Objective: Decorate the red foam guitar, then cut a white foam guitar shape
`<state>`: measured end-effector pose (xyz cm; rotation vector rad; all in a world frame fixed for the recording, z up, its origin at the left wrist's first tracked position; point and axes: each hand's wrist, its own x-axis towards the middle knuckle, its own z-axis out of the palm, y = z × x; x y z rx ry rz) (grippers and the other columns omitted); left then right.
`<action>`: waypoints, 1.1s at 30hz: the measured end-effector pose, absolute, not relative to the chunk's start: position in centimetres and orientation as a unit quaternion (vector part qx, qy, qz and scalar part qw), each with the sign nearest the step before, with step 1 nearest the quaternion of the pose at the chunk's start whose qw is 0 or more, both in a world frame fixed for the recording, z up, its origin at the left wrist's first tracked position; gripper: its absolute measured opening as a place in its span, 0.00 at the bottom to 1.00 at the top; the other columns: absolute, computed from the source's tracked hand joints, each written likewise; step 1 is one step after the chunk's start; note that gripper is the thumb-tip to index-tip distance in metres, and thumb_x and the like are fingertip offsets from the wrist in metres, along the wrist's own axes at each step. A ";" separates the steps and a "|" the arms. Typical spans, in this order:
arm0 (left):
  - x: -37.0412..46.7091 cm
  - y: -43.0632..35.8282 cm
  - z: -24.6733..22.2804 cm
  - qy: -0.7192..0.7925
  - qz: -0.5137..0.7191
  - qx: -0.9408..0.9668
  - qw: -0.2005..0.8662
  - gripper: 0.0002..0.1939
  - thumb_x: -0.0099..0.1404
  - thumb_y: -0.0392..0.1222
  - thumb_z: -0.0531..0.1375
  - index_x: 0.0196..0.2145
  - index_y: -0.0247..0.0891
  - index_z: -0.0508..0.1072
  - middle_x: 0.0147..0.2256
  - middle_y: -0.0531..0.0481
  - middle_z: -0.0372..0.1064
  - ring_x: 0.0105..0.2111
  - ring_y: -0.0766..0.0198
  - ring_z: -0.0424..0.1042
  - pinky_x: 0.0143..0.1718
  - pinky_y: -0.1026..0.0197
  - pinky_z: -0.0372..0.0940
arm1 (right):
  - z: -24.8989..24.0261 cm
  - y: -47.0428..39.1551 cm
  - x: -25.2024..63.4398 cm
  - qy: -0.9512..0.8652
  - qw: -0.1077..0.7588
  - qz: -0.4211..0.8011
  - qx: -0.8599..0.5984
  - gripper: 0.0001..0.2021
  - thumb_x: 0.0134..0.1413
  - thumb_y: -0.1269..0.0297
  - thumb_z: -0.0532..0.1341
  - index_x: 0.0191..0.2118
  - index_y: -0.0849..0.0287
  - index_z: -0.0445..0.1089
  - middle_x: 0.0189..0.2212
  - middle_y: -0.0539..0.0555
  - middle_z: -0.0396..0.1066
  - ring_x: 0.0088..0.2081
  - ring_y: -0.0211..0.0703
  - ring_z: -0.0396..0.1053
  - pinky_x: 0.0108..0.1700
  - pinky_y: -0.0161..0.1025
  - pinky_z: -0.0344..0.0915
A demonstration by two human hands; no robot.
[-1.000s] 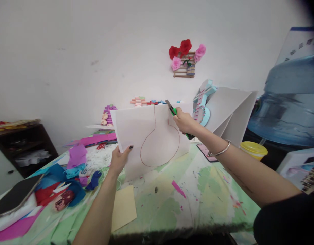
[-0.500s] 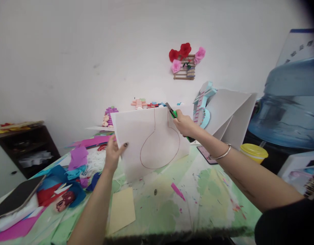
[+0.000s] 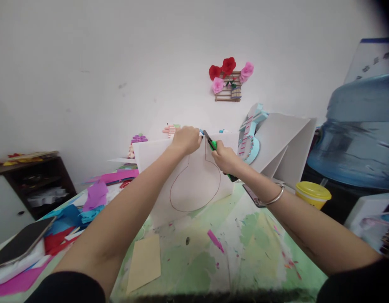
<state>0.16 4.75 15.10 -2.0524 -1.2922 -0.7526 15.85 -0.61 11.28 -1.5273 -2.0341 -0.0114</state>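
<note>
A white board (image 3: pixel 159 198) stands upright on the table, with a round, long-necked outline drawn on it in a reddish line. My right hand (image 3: pixel 225 159) is wrapped round a green and black utility knife (image 3: pixel 212 144). Its blade is out and lies at the board's top edge, by the right line of the drawn neck. My left hand (image 3: pixel 188 139) grips the top edge of the board just left of the blade, fingers bent over it.
Coloured paper and felt scraps (image 3: pixel 65 221) lie at the left. A beige card (image 3: pixel 145 261) and a magenta strip (image 3: pixel 215 241) are in front. To the right stand a blue paper guitar (image 3: pixel 251 143), folded white boards (image 3: pixel 283 141), a yellow-lidded tub (image 3: pixel 313 192) and a water bottle (image 3: pixel 355 134).
My left hand has moved from the board's left side up to its top edge, beside the knife. My right hand still holds the knife at nearly the same place.
</note>
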 end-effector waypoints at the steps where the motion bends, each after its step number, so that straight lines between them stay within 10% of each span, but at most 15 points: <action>1: 0.2 5.3 15.1 -0.492 -0.272 -0.775 0.290 0.12 0.64 0.41 0.53 0.32 0.32 0.73 0.31 0.38 0.70 0.38 0.49 0.70 0.42 0.49 0.61 | 11.3 -0.6 15.9 -0.767 0.289 -0.016 -0.572 0.06 0.60 0.66 0.46 0.43 0.59 0.52 0.29 0.62 0.69 0.25 0.51 0.67 0.26 0.40 0.61; 33: 0.4 4.9 15.2 -0.480 -0.223 -0.792 0.305 0.19 0.67 0.51 0.46 0.41 0.43 0.73 0.37 0.45 0.74 0.38 0.52 0.71 0.36 0.54 0.59 | 11.0 -0.9 15.3 -0.738 0.337 0.005 -0.584 0.11 0.59 0.66 0.44 0.46 0.64 0.52 0.35 0.70 0.70 0.33 0.59 0.70 0.33 0.47 0.63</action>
